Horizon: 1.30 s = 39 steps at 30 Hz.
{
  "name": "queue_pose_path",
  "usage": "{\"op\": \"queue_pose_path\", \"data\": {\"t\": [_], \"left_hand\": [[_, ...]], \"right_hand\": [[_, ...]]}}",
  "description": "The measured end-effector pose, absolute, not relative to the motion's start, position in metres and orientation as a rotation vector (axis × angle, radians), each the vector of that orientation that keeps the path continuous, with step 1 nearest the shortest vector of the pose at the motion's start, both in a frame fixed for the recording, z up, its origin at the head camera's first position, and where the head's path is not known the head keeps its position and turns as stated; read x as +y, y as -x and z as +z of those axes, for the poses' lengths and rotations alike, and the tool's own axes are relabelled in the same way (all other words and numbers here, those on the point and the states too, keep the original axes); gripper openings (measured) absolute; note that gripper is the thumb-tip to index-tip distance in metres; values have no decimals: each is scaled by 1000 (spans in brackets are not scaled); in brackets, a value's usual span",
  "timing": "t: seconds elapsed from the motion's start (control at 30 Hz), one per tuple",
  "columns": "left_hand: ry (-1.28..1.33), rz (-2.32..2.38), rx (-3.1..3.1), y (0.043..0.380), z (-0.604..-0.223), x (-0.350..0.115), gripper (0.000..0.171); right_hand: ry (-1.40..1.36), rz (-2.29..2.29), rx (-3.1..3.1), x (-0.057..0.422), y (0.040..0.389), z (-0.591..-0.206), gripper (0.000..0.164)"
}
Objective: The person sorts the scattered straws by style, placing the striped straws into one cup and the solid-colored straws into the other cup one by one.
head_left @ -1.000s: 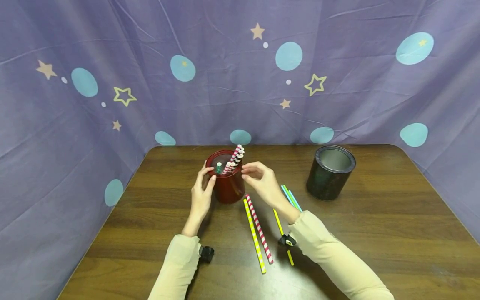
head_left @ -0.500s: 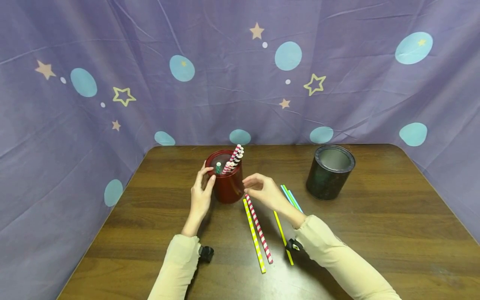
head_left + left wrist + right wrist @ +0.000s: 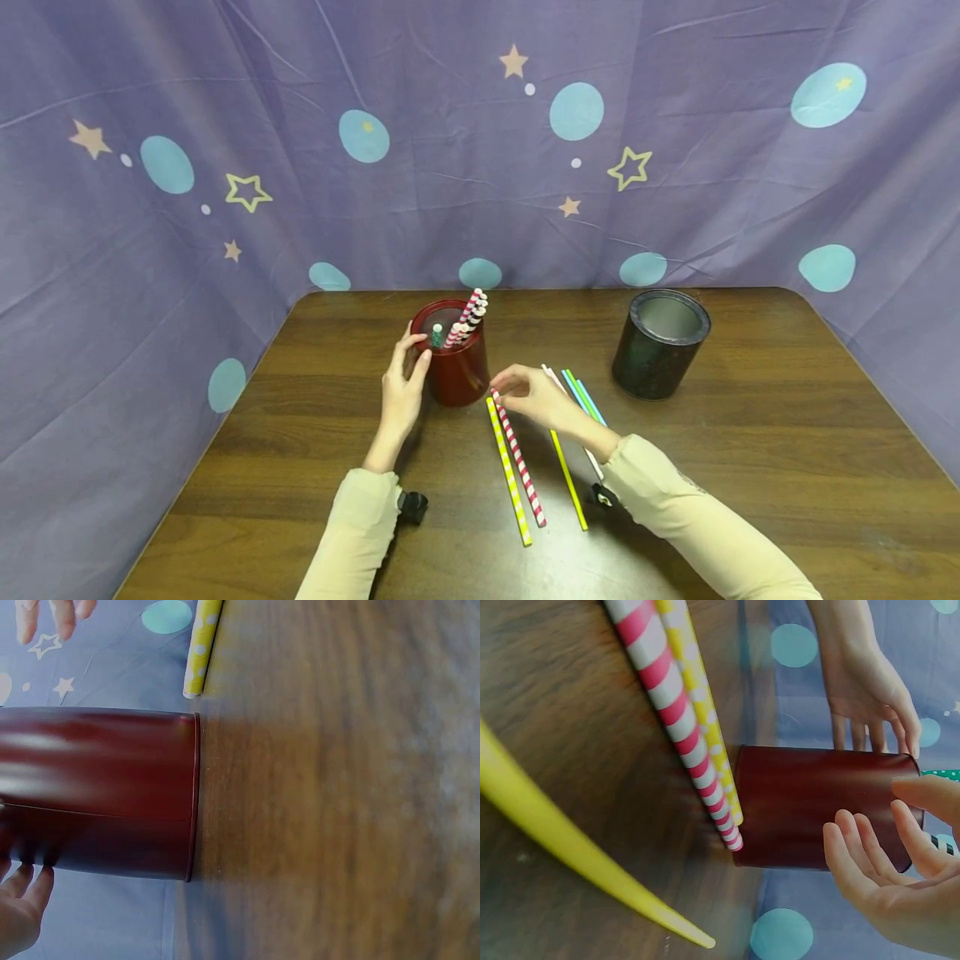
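Note:
My left hand (image 3: 402, 385) holds the side of a dark red can (image 3: 459, 375) near its rim, thumb toward me. Several paper straws (image 3: 474, 313) stand in the can, pink-striped and black-striped, plus a green one (image 3: 437, 336) apart at the left. Over the upper end of a pink-and-white striped straw (image 3: 521, 461) on the table hovers my right hand (image 3: 536, 400). Its fingers are loosely bent with nothing between them, as the right wrist view shows. Beside that straw lies a yellow straw with white dots (image 3: 510, 477).
Right of the striped straws lie a plain yellow straw (image 3: 568, 483) and a white straw (image 3: 595, 463), partly under my right arm. Blue and green thin straws (image 3: 582, 392) lie beyond them. A black can (image 3: 654, 363) stands at the right rear, and a purple curtain (image 3: 450, 150) hangs behind.
My right hand has come down from beside the red can's rim to the top of the pink-striped straw. Its forearm shifted right, uncovering the white straw. The left hand stays put.

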State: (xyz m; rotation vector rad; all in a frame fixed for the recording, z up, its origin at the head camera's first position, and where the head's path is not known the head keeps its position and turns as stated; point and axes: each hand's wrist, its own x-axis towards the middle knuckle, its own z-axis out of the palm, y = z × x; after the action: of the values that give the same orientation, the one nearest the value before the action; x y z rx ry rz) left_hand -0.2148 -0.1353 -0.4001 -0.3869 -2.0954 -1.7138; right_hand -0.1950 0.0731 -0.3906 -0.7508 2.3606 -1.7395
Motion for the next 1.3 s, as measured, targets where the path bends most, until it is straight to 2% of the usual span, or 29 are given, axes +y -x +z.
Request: {"op": "queue_pose_path", "data": {"t": [0.23,1.3], "left_hand": [[389,-1706,-2095,215,-400,-135,28],[387,-1712,-2092,215,-398,-134,28]], "right_hand": [[778,-1642,2388,79,205,-417,24],[806,-1260,2455,90,202,-445,27]]}}
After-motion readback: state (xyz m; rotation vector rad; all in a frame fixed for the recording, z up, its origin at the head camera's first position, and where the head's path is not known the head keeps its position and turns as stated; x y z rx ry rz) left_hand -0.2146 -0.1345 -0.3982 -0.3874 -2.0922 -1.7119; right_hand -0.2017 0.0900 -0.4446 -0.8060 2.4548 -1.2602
